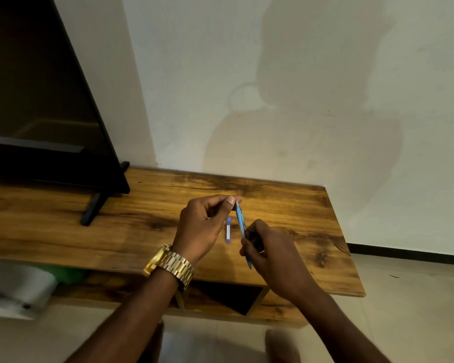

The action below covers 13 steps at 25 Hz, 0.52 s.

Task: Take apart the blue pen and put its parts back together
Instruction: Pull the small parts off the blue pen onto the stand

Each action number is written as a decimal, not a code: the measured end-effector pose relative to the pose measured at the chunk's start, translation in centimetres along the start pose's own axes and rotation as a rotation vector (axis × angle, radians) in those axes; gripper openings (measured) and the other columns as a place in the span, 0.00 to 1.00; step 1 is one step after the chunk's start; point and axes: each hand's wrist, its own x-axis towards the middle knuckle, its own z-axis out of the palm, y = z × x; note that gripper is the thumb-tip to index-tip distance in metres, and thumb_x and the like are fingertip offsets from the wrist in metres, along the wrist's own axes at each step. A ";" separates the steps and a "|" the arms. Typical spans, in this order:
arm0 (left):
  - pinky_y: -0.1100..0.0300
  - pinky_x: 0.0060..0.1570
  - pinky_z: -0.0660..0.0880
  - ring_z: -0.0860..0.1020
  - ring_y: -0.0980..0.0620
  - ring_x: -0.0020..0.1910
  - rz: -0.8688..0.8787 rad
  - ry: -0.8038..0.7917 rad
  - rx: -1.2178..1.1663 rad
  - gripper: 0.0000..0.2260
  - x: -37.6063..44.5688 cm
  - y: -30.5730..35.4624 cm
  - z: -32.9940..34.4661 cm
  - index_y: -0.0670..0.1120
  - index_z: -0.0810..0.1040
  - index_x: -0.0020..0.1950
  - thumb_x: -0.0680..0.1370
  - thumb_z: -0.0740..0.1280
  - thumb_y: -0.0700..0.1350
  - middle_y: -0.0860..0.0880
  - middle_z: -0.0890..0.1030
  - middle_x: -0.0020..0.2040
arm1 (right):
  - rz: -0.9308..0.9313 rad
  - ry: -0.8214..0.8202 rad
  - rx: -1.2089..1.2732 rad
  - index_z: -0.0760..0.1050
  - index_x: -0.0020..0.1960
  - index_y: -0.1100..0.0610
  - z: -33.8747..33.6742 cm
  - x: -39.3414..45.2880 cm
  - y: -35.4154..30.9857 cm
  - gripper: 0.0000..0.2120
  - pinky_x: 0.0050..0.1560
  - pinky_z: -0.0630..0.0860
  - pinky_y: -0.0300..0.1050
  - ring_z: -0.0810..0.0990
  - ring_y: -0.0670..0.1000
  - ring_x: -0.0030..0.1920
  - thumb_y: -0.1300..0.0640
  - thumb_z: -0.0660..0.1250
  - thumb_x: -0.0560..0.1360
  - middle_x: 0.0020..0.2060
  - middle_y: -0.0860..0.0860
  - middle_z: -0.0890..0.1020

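Note:
The blue pen barrel (240, 218) is held above the wooden table (142, 216), tilted with its far end up. My left hand (202, 229), with a gold watch on the wrist, pinches the barrel's far end between thumb and forefinger. My right hand (270, 255) grips the barrel's near part, and the near tip pokes out below the fingers. A short blue and white pen part (228, 230) lies on the table between my hands, touching neither. What my left fingertips hold besides the barrel's end is too small to tell.
A black television (45, 106) on a black stand foot (91, 209) occupies the table's left side. The table backs onto a pale wall (299, 87); its right edge ends near a tiled floor (417, 297). A white bag (16, 286) lies low at left.

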 end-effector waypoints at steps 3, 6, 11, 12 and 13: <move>0.64 0.57 0.80 0.86 0.64 0.55 0.006 -0.030 -0.063 0.07 0.3 -0.1 0.0 0.54 0.90 0.58 0.82 0.73 0.49 0.60 0.90 0.54 | -0.003 -0.005 0.003 0.77 0.63 0.51 0.0 0.2 0.2 0.06 0.46 0.81 0.32 0.88 0.43 0.46 0.56 0.67 0.86 0.47 0.47 0.90; 0.61 0.58 0.80 0.86 0.62 0.56 0.000 -0.010 -0.023 0.05 0.2 -0.4 0.0 0.54 0.90 0.54 0.80 0.75 0.50 0.60 0.90 0.51 | -0.001 -0.011 0.009 0.79 0.67 0.53 0.2 0.0 0.6 0.11 0.47 0.79 0.29 0.88 0.42 0.47 0.56 0.67 0.86 0.47 0.48 0.91; 0.61 0.55 0.81 0.88 0.61 0.52 -0.042 0.150 -0.062 0.07 0.5 -0.5 -0.5 0.53 0.91 0.52 0.77 0.78 0.53 0.58 0.91 0.48 | 0.020 -0.022 -0.038 0.81 0.64 0.55 0.0 0.1 1.4 0.09 0.45 0.81 0.32 0.88 0.44 0.45 0.56 0.68 0.86 0.47 0.49 0.90; 0.61 0.54 0.81 0.88 0.60 0.51 -0.059 0.205 -0.092 0.08 0.8 -0.6 -1.0 0.52 0.91 0.52 0.77 0.78 0.53 0.56 0.91 0.47 | 0.040 -0.020 -0.046 0.81 0.64 0.55 -0.1 0.2 1.7 0.09 0.44 0.81 0.31 0.88 0.44 0.45 0.56 0.68 0.86 0.47 0.49 0.90; 0.62 0.52 0.81 0.88 0.60 0.50 -0.069 0.245 -0.069 0.08 1.1 -0.8 -1.5 0.52 0.91 0.53 0.76 0.79 0.53 0.55 0.91 0.47 | 0.060 -0.008 -0.050 0.81 0.64 0.55 -0.3 0.3 1.9 0.09 0.43 0.80 0.30 0.87 0.42 0.43 0.56 0.67 0.86 0.47 0.49 0.90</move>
